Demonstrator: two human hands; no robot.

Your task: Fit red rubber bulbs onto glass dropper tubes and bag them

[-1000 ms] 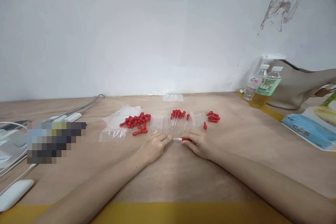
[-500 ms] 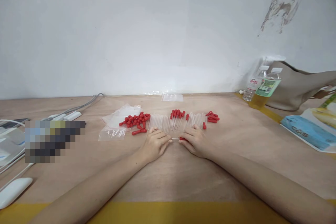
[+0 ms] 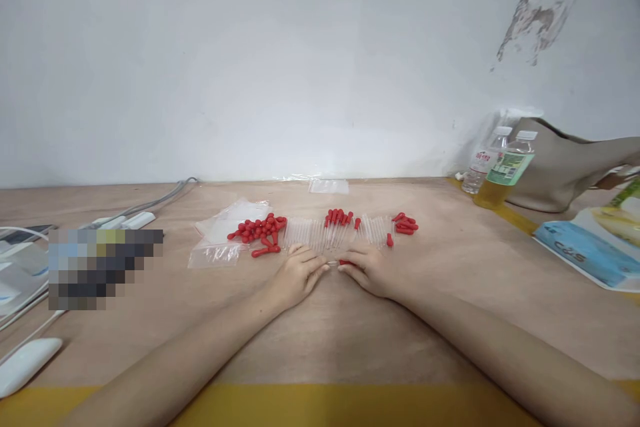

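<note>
Fingers pinching clear tube and red bulb
Left hand on tube, right hand on bulb, forearms slanting inward.

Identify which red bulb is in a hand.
The red bulb partly hidden in the right hand, on the side facing the left hand; the others lie farther back, outside either hand.

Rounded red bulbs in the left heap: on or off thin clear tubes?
Off: the red bulbs lie loose, the clear tubes alongside.
</note>
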